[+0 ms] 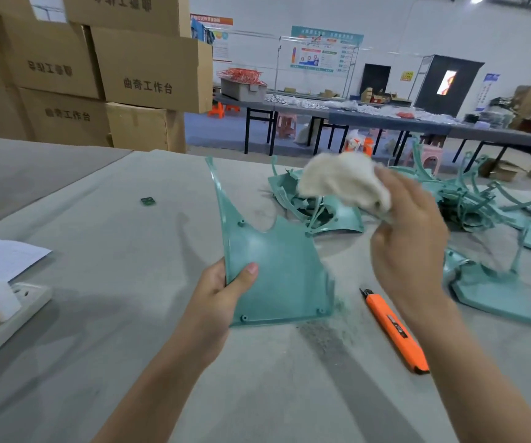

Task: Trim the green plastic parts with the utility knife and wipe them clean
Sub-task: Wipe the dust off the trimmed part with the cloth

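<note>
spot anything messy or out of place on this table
Fine trimming debris is strewn over the table below the green plastic part in the left hand, beside the orange utility knife. One small green scrap lies alone farther left.

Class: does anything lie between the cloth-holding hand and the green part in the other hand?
Nothing visible does. The right hand with its cloth hovers above and right of the green part gripped by the left hand.
</note>
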Tool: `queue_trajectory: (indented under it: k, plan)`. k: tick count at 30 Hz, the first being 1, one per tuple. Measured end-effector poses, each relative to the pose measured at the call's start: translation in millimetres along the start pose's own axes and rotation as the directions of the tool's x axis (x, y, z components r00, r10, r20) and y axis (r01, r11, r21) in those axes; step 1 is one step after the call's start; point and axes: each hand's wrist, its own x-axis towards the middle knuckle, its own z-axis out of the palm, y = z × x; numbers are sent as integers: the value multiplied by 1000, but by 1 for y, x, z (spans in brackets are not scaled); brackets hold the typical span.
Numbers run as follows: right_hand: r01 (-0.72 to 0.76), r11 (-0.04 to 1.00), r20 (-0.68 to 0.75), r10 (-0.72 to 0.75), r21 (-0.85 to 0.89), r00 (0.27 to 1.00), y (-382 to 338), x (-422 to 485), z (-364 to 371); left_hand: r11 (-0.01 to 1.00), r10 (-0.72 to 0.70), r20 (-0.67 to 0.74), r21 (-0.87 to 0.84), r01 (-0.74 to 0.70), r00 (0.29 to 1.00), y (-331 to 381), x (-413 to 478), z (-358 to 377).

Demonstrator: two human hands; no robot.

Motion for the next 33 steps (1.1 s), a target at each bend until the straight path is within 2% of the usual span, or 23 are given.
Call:
queue_trajectory:
  k: [2, 3, 4, 6, 7, 8, 10, 11, 14, 16, 18, 20, 21, 22, 23, 24, 25, 26, 28, 29, 30, 31, 33]
  plan:
    - [-18, 987, -102, 35, 163, 994, -6, 0, 8, 1000, 1, -4, 10, -1, 1000, -1, 1, -2]
    - [73, 974, -60, -62, 213, 996, -10, -5, 13, 1000, 6, -4, 11, -6, 1000, 0, 1, -1]
    - [204, 948, 44, -221, 242, 974, -10, -13, 19, 1000, 16, 3, 11, -16, 1000, 0, 1, 0]
    - [349, 894, 334, -432, 281, 838, 4, -21, 28, 999, 39, 19, 10, -39, 999, 2, 2, -4]
    - [265, 920, 430, -372, 289, 823, 16, -16, 29, 999, 45, 26, 25, -46, 999, 3, 1, -7]
    - [84, 958, 461, -208, 273, 863, 28, -9, 28, 997, 49, 41, 60, -52, 998, 3, 1, -11]
    - [-203, 964, 383, 124, 173, 915, 42, 2, 22, 985, 42, 97, 161, -58, 994, 4, -1, -15]
    - [-212, 963, 316, 151, 168, 937, 38, 6, 19, 976, 29, 137, 211, -57, 990, 4, -2, -15]
    - [44, 934, 201, -122, 355, 972, 0, 11, 10, 963, 16, 190, 262, -67, 982, 2, -1, -4]
    - [144, 848, 232, -297, 510, 926, -26, 8, 9, 938, 47, 231, 324, -122, 972, 0, 0, 4]
    - [185, 854, 366, -391, 486, 845, -41, 2, 18, 905, 65, 302, 383, -184, 951, 0, -2, 9]
    - [177, 893, 445, -369, 414, 816, -39, 5, 30, 904, 33, 336, 391, -171, 941, 1, -6, 9]
    - [80, 923, 425, -249, 376, 870, -36, 11, 32, 883, 27, 343, 431, -183, 939, 1, -8, 7]
    - [-110, 930, 381, -33, 350, 924, -28, 21, 33, 831, 35, 347, 512, -220, 937, 1, -10, 4]
    - [-344, 868, 342, 220, 359, 914, -16, 36, 32, 756, 47, 359, 597, -268, 932, 1, -12, 1]
    - [-579, 694, 372, 449, 427, 813, -8, 50, 30, 674, 69, 368, 668, -315, 927, 0, -15, -1]
    - [-729, 435, 464, 570, 530, 678, -4, 62, 25, 586, 105, 371, 726, -359, 923, -1, -17, -2]
    - [-764, 193, 569, 562, 615, 600, 0, 68, 22, 493, 148, 369, 777, -392, 918, -2, -16, -2]
    - [-741, -106, 722, 352, 663, 596, -9, 68, 12, 289, 224, 329, 877, -385, 918, -2, -13, 3]
    - [-752, -144, 760, 237, 644, 605, -17, 63, 8, 184, 239, 287, 924, -334, 928, -2, -11, 7]
    - [-763, -100, 767, 155, 639, 622, -26, 56, 4, 91, 255, 234, 960, -264, 938, -2, -9, 11]
    - [-752, 14, 747, 109, 659, 656, -35, 48, 2, -3, 282, 187, 981, -194, 941, -1, -7, 16]
    - [-612, 365, 619, 114, 701, 777, -48, 32, 6, -166, 326, 147, 981, -96, 934, -2, -3, 23]
